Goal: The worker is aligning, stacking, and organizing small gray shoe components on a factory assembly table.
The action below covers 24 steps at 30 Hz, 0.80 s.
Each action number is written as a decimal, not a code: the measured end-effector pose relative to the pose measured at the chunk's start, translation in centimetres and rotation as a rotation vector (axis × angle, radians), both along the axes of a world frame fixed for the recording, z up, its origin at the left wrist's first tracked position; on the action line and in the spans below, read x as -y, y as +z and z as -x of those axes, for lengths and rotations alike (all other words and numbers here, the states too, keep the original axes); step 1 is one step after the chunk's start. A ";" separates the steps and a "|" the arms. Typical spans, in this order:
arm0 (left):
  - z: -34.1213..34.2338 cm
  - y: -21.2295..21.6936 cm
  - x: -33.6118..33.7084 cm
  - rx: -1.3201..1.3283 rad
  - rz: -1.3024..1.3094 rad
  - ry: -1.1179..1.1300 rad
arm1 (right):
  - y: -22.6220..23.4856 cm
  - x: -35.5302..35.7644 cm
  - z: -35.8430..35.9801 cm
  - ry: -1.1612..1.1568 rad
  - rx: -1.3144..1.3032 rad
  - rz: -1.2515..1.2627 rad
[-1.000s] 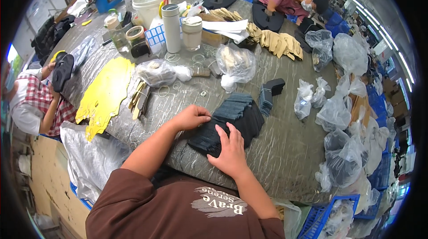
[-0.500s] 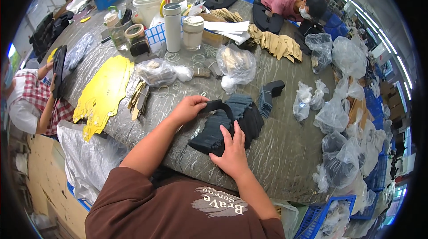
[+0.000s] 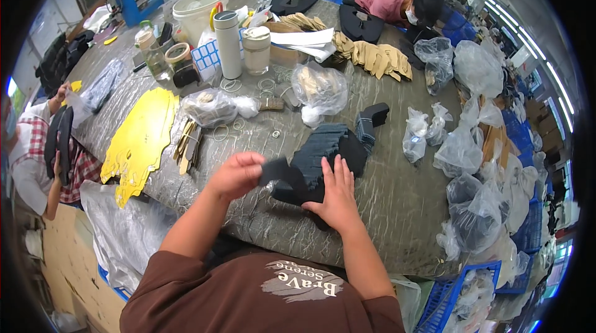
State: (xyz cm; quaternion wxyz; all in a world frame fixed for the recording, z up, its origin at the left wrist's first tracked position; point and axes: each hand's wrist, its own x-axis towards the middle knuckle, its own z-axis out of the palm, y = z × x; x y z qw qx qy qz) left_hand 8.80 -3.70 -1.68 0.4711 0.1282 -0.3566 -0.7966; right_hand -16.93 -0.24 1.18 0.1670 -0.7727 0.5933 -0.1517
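Note:
On the table before me lies a fanned stack of dark blue-grey cut pieces (image 3: 318,150), with black ones at its side. My left hand (image 3: 236,175) pinches the end of a black curved cut piece (image 3: 278,171), whose other end reaches over the stack's near part. Fingers stretched out, my right hand (image 3: 338,193) lies against the near right part of the stack. A smaller bundle of similar dark pieces (image 3: 366,128) sits just beyond, to the right.
Yellow cut sheets (image 3: 141,140) lie at left, beside a banded bundle of strips (image 3: 189,147). Farther back stand a white bucket (image 3: 200,13), a flask (image 3: 228,47) and jars. Knotted plastic bags (image 3: 415,137) line the right side. Co-workers are at the left and far side.
My left hand has moved left and nearer to me, drawing the black piece's end off the stack. My right hand has shifted slightly right, its fingers still spread.

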 end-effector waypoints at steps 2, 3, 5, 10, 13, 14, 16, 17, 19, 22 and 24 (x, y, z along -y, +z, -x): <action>0.6 -0.6 -1.8 0.291 0.033 -0.039 | -1.0 -0.6 0.9 -0.015 -0.007 -0.001; 1.4 -0.2 -2.5 0.545 0.060 -0.029 | -2.1 -0.7 1.6 -0.028 0.055 0.010; 3.7 0.4 -3.6 0.860 0.213 0.117 | -2.7 -1.1 2.7 -0.029 0.171 0.025; 4.3 -0.5 -5.1 1.227 0.396 0.241 | -2.6 -1.0 5.2 -0.104 0.397 0.158; 4.4 -0.8 -5.9 1.537 0.896 0.463 | -2.6 2.9 7.4 -0.300 0.455 0.247; 4.9 -0.5 -5.7 1.536 0.905 0.463 | -2.3 5.0 7.9 -0.363 0.473 0.282; 6.8 0.3 -4.9 1.563 1.269 0.269 | -2.3 9.3 8.9 -0.549 0.448 0.341; 7.6 0.3 -4.1 1.596 1.236 0.178 | -2.6 11.1 8.9 -0.553 0.455 0.349; 8.7 -0.6 -2.9 1.611 1.270 0.210 | -3.6 14.4 8.7 -0.635 0.189 0.369; 9.9 -1.9 -1.1 1.607 1.279 0.277 | -5.0 16.5 10.1 -0.609 0.182 0.114; 11.2 -2.2 -0.2 1.621 1.252 0.336 | -6.1 15.9 12.8 -0.593 0.336 0.238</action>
